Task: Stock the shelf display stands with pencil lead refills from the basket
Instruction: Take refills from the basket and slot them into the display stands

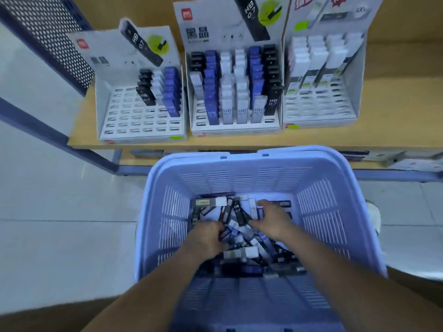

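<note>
A light blue plastic basket [318,202] stands on the floor below the shelf, its bottom covered with a loose heap of pencil lead refills [242,252] in black, blue and white. Both my hands are down inside it. My left hand [208,238] is curled over refills at the heap's left. My right hand [273,219] has its fingers closed around a black HB 0.7 refill [238,213]. Three white display stands sit on the shelf: the left stand [134,121] mostly empty, the middle stand [236,92] nearly full, the right stand [318,101] filled only in its back rows.
The wooden shelf [395,130] runs across the top, with a blue perforated metal side panel [48,32] at the left. A lower shelf [407,161] holds flat packages. Pale floor tiles [60,236] surround the basket.
</note>
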A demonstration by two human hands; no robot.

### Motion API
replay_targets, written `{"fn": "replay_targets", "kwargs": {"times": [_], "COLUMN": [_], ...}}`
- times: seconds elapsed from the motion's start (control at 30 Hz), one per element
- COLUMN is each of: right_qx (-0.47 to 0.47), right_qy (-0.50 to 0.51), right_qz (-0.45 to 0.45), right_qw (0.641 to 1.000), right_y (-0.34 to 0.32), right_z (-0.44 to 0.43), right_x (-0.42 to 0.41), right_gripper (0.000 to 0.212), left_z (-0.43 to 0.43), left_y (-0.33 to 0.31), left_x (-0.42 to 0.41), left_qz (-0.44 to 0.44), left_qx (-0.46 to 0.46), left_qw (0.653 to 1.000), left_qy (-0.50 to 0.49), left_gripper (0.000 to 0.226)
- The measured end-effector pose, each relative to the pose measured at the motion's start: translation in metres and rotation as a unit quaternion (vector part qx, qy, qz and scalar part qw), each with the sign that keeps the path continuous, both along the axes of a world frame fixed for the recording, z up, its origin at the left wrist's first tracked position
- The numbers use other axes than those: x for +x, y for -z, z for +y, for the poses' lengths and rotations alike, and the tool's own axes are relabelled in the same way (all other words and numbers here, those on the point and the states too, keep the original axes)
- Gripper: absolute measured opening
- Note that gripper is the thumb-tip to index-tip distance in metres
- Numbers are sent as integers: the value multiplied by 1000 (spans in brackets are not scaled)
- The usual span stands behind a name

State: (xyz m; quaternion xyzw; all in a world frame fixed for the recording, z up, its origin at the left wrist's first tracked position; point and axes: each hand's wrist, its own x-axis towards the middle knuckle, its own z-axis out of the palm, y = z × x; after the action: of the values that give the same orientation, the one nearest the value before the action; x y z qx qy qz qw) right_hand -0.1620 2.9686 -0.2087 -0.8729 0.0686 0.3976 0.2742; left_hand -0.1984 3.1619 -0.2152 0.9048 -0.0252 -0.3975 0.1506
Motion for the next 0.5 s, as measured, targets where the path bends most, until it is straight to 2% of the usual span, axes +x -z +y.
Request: {"fn": "replay_targets", "kwargs": {"times": [0.07, 0.17, 0.23, 0.3, 0.43, 0.5], "right_qx": [-44, -85, -106, -129, -133, -113], "right_qy": [-11, -18, -38, -60, -132, -149], "right_qz": [-8, -20, -43, -73, -151, -159], "right_qw": [999, 996, 993, 987, 970, 969], "right_y": [19, 36, 46, 56, 66, 67], "right_z": [7, 22, 36, 46, 30, 16], "right_x": [-8, -12, -13, -14, -12, -6], "right_gripper": [85, 103, 106, 101, 71, 58], "left_z": [-3, -11, -15, -12, -5, -2], "left_y": [22, 40, 42, 46, 53, 54], "left_x": [-9, -24, -30, -30, -26, -21], "left_qz": [4, -24, -48, -57, -10, 2], "left_qx": [12, 64, 75, 63, 43, 41], "left_qw": [999, 995, 992, 993, 996, 995], "left_qy": [36, 78, 92, 83, 81, 87], "left_gripper": [77, 90, 101, 103, 83, 75]}}
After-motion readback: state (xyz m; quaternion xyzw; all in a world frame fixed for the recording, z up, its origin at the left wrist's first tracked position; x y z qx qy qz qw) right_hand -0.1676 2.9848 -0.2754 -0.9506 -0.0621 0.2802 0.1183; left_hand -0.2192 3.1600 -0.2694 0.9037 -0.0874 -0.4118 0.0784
